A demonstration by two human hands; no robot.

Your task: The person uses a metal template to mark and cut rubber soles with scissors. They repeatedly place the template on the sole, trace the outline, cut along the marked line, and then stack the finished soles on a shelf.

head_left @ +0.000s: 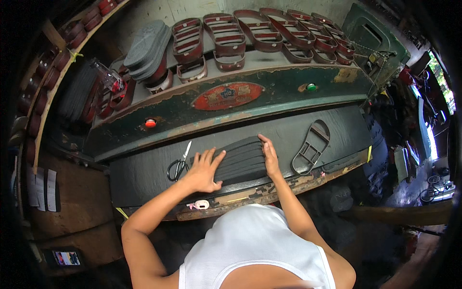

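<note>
The fingers of the left hand are spread apart and laid flat on the near-left end of a stack of dark rubber sheets, palm down, clamped on nothing; the right hand has its fingers together and straight, pressed edge-on against the stack's right end, so the two hands bracket it from either side. The stack lies on the black work surface, about the middle of it, with its layers stepped slightly like a fanned deck. Judging by the ribbed, matt look, the sheets are likely flexible and grippy rather than slippery, light one by one but with some weight together; they would probably sag if lifted by one end, so the two short ends, where the hands already are, seem the best hold, with a palm on top to stop layers sliding. Nothing about them looks fragile. Just left of the stack lie scissors with black handles, close to the left hand but apart from it. To the right of the stack, well clear, lies a metal sole-shaped cutting frame. Beyond the stack rises the green press beam, and above that a shelf carrying more sole-shaped frames and a pile of grey soles.
</note>
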